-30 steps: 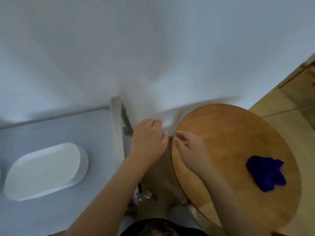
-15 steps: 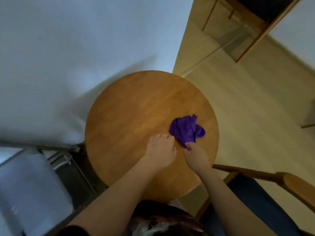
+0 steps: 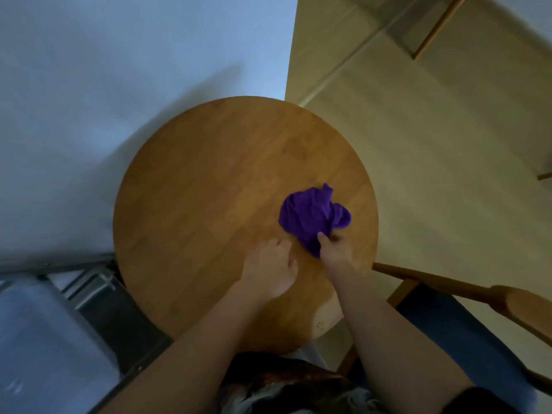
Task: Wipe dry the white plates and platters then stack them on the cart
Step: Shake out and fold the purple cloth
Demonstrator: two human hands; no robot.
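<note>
A crumpled purple cloth (image 3: 313,218) lies bunched on the round wooden table (image 3: 209,189), towards the table's right edge. The right hand (image 3: 333,246) pinches the cloth's near corner between thumb and curled fingers. The left hand (image 3: 270,268) rests on the table just left of the cloth, its fingers loosely curled and holding nothing.
</note>
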